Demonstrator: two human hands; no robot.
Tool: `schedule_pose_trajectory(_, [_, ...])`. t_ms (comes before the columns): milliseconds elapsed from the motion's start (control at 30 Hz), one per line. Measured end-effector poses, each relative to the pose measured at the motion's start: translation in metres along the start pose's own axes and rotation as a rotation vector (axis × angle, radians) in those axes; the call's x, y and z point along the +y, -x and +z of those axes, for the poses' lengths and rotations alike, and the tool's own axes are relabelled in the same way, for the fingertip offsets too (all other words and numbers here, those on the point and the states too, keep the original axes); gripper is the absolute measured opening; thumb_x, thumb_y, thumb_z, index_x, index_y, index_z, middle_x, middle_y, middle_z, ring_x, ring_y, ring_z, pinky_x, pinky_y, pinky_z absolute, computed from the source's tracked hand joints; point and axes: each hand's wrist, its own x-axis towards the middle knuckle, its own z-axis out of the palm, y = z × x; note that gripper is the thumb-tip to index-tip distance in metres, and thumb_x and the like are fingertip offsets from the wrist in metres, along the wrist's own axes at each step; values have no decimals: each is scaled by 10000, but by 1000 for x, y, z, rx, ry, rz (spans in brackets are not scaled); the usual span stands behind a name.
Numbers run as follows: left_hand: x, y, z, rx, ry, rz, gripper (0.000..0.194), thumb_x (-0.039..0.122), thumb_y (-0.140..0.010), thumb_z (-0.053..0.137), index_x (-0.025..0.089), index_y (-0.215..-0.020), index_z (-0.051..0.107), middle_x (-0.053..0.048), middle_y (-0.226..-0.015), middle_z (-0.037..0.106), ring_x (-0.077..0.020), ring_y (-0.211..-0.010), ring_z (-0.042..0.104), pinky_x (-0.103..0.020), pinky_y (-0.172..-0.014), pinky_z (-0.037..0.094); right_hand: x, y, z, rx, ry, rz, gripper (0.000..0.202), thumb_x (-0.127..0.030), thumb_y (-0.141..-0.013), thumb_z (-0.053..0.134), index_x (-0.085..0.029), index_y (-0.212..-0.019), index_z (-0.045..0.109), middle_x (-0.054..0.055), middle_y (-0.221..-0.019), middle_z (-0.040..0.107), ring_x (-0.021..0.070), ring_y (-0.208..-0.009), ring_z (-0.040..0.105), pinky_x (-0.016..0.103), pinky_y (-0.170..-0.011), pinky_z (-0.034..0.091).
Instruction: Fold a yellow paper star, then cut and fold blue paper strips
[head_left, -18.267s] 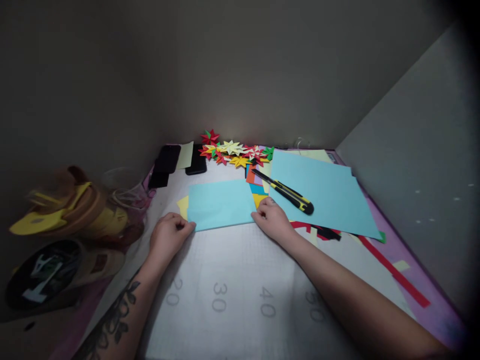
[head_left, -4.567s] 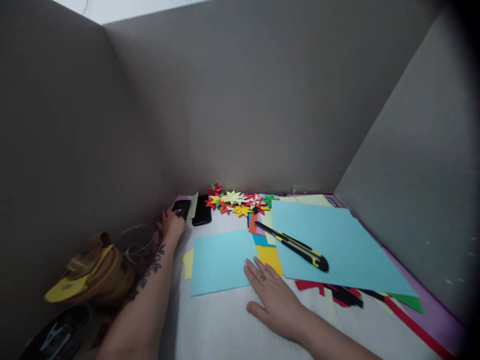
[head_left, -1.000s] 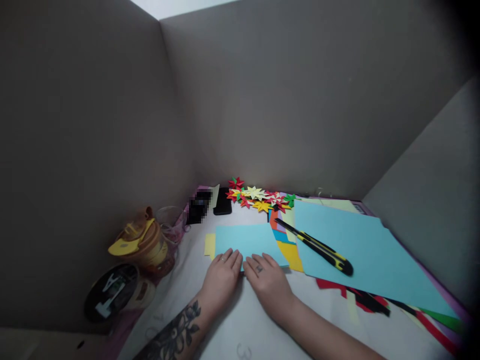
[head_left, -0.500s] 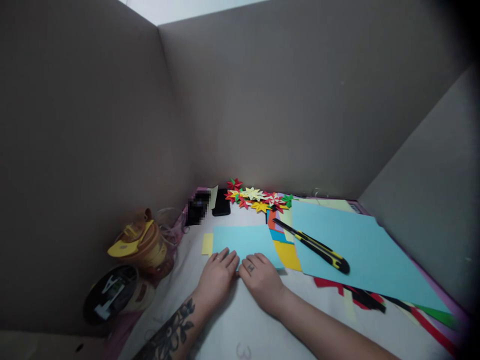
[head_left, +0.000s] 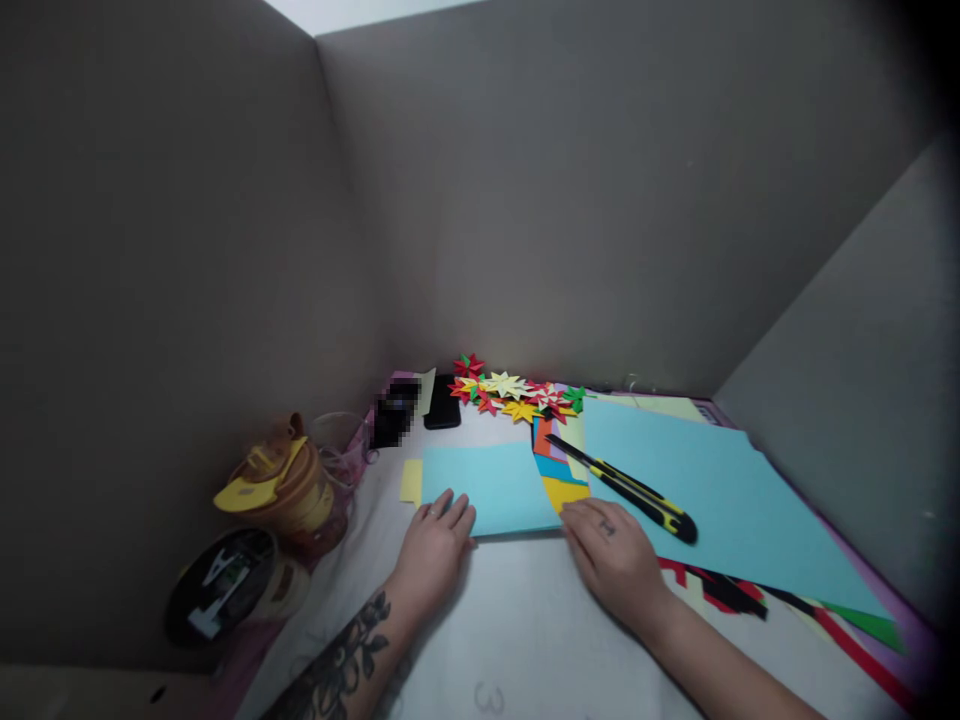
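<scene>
A light blue sheet of paper (head_left: 487,480) lies in front of me, its near edge running straight like a fold. My left hand (head_left: 440,540) presses flat on its near left corner, fingers stretched out. At the near right corner rests my right hand (head_left: 611,555), palm down with fingers extended; the fingertips touch the paper's edge beside yellow paper (head_left: 564,494). A yellow slip (head_left: 410,481) pokes out from the blue sheet's left side. Right of my hands, a black and yellow utility knife (head_left: 637,492), blade out, lies on a larger blue sheet (head_left: 712,490).
Several folded paper stars (head_left: 517,395) lie along the back, beside a black phone (head_left: 442,403). A brown and yellow lidded cup (head_left: 281,490) and a round dark-topped container (head_left: 225,588) stand at left. Red and black paper scraps (head_left: 724,592) lie at right. Grey panels (head_left: 525,200) enclose the table.
My right hand has slid rightward along the near edge of the blue paper, from the middle to the right corner. My left hand stays at the left corner.
</scene>
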Motion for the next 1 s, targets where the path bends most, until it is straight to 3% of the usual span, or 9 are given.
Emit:
schedule_pose_trajectory(133, [-1, 1, -1, -3, -18, 10, 391, 250, -897, 444, 218, -1284, 489, -49, -1389, 472, -279, -1298, 362, -446, -996, 340, -26, -10, 15, -53, 8, -81, 193, -227, -867, 543, -152, -1031, 610, 108, -961, 622, 251, -943, 493, 411, -847, 372])
schedule_pose_trajectory(267, [-10, 4, -7, -40, -60, 2, 398, 231, -887, 450, 221, -1282, 495, -44, -1395, 465, -267, -1299, 369, -427, -994, 347, -27, -12, 32, -188, 52, -131, 140, -39, -801, 555, -154, -731, 593, 70, -803, 612, 214, -837, 489, 347, -743, 349])
schedule_pose_trajectory(500, [-33, 11, -31, -130, -205, -240, 512, -6, -804, 344, 111, -1273, 510, -153, -1385, 453, -321, -1280, 393, -443, -956, 371, -14, 0, 33, -230, 46, -101, 213, 8, -765, 558, -157, -633, 529, 36, -687, 562, 172, -684, 434, 307, -636, 279])
schedule_pose_trajectory(567, [-38, 9, -35, -78, -158, -321, 503, -28, -782, 345, 74, -1238, 532, -200, -1366, 458, -342, -1256, 417, -457, -952, 370, -11, 3, 32, -246, 48, -79, 212, 16, -754, 557, -159, -637, 530, 36, -683, 559, 173, -682, 435, 307, -638, 276])
schedule_pose_trajectory(700, [-47, -17, -37, 264, 358, -446, 541, -53, -703, 448, 141, -1197, 555, -173, -1286, 534, -285, -1191, 496, -393, -986, 360, -6, 7, 32, -294, 45, -23, 197, 25, -747, 542, -160, -683, 551, 41, -716, 572, 176, -694, 448, 309, -661, 286])
schedule_pose_trajectory(767, [-52, -41, -35, 486, 889, -598, 501, -27, -671, 538, 192, -1119, 583, -110, -1126, 615, -225, -1061, 580, -316, -914, 424, -5, 8, 33, -307, 24, -15, 195, 20, -756, 533, -163, -692, 554, 43, -730, 575, 175, -705, 455, 308, -669, 296])
schedule_pose_trajectory(833, [-59, -66, -34, 672, 1443, -865, 373, -28, -638, 570, 181, -945, 604, -60, -911, 618, -163, -826, 627, -259, -763, 483, -5, 9, 34, -316, -3, -17, 199, 17, -762, 525, -167, -693, 555, 43, -736, 574, 173, -709, 460, 305, -667, 306])
schedule_pose_trajectory(900, [-68, -87, -34, 731, 1618, -963, 321, -49, -635, 519, 167, -868, 567, -23, -762, 557, -112, -648, 591, -214, -631, 483, -6, 9, 35, -323, -23, -13, 205, 23, -756, 524, -169, -691, 555, 40, -737, 575, 171, -709, 462, 301, -661, 313])
schedule_pose_trajectory(1000, [-83, -104, -34, 809, 1705, -995, 358, -80, -599, 475, 168, -853, 526, -7, -708, 500, -92, -584, 554, -188, -563, 466, -6, 8, 34, -335, -49, 3, 198, 21, -751, 533, -167, -690, 554, 35, -740, 580, 168, -710, 465, 295, -655, 322])
